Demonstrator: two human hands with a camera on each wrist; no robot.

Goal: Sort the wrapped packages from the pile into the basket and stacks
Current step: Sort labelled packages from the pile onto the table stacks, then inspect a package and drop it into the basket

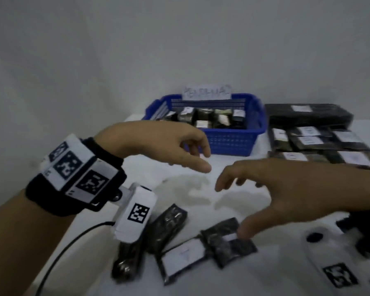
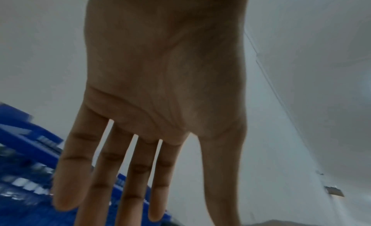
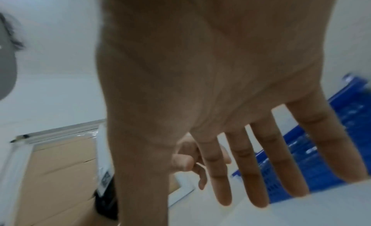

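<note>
Near table edge | package (image 1: 169, 227) long axis diagonal | hands empty

Blue plastic lattice basket (image 1: 233, 142); packages (image 1: 169, 225) in glossy, crinkled black wrap with matt white paper labels (image 1: 185, 256).

Plain white wall (image 1: 179, 39), white table (image 1: 286, 274), dim light

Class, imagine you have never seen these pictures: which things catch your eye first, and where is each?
Two bare hands hover open over the white table, the left hand near the blue basket and the right hand above a small pile of dark wrapped packages at the near edge. The basket at the back already holds packages, and stacks of flat dark packages lie to its right.
</note>
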